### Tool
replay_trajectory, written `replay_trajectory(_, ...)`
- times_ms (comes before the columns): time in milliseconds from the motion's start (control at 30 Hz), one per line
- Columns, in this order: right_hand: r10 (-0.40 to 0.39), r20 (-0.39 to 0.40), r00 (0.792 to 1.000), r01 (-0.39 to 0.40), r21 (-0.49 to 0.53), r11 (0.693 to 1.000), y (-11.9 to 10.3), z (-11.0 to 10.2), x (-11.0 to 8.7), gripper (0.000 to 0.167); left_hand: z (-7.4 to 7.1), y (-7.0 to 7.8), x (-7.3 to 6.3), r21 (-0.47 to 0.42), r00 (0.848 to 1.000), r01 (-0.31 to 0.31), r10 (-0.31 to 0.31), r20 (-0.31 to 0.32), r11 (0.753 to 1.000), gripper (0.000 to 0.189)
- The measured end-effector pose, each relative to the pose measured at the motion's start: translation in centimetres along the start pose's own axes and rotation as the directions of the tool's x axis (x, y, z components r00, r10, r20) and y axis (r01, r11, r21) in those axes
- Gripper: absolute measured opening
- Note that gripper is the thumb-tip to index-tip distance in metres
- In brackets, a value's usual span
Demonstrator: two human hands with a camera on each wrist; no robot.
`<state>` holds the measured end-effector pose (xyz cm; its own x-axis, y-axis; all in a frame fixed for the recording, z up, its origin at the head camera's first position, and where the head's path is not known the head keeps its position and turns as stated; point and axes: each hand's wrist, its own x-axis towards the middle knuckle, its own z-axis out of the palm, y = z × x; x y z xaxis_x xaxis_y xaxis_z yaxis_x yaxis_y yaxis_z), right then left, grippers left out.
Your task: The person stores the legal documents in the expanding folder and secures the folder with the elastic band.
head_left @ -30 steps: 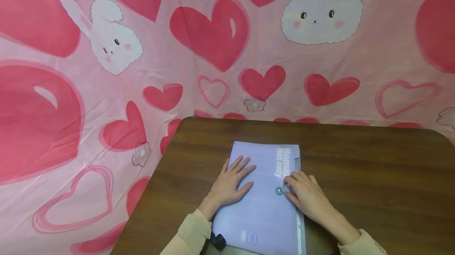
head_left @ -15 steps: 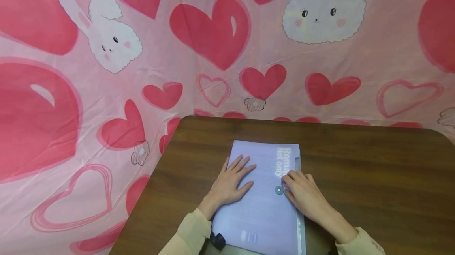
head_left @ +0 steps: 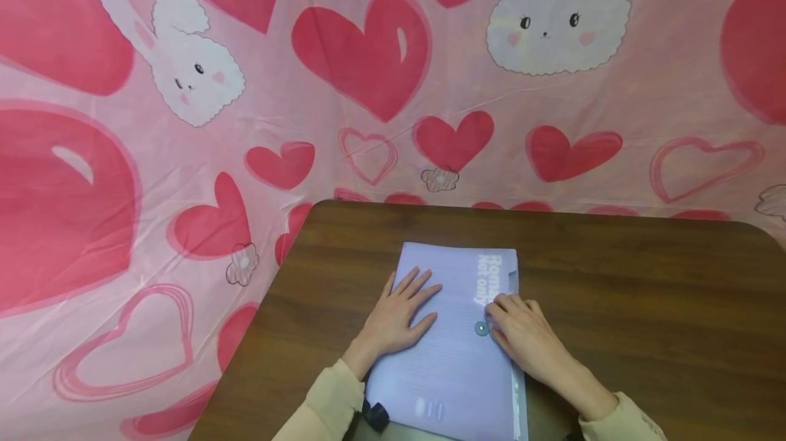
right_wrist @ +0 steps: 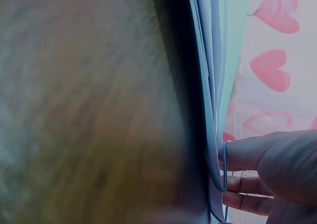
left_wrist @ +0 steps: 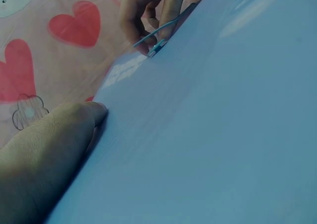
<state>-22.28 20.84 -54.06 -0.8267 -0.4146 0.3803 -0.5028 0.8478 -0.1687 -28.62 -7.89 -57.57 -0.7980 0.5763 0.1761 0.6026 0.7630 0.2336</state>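
A lilac file folder with white lettering lies on the table, several layers showing at its right edge. My left hand rests flat on its left part, fingers spread. At the right edge, my right hand pinches a thin blue-green elastic cord beside the round teal button on the cover. In the right wrist view a loop of the cord runs over a finger, and the folder's stacked layers stand beside it. The fingertips are partly hidden in the head view.
The brown wooden table extends around the folder, mostly to the right. Behind it and to the left hangs a pink cloth with hearts and rabbits. A small black object sits by the left sleeve.
My right hand has shifted slightly left, closer to the button, and then stayed nearly still. The left hand and the folder have kept their places.
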Motion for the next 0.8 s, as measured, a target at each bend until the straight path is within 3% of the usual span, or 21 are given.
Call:
replay_trajectory(367, -0.002, 0.027, 1.0, 0.004, -0.064, 0.998, -0.9, 0.2, 0.5, 0.017, -0.3, 0.1, 0.0, -0.013, 1.0, 0.01, -0.01, 0.018, 1.0, 0.064)
replay_trajectory(800, -0.058, 0.07, 0.996, 0.063, -0.08, 0.995, -1.0, 0.3, 0.9, 0.02, -0.2, 0.0, 0.0, 0.004, 1.0, 0.009, -0.009, 0.021, 1.0, 0.065)
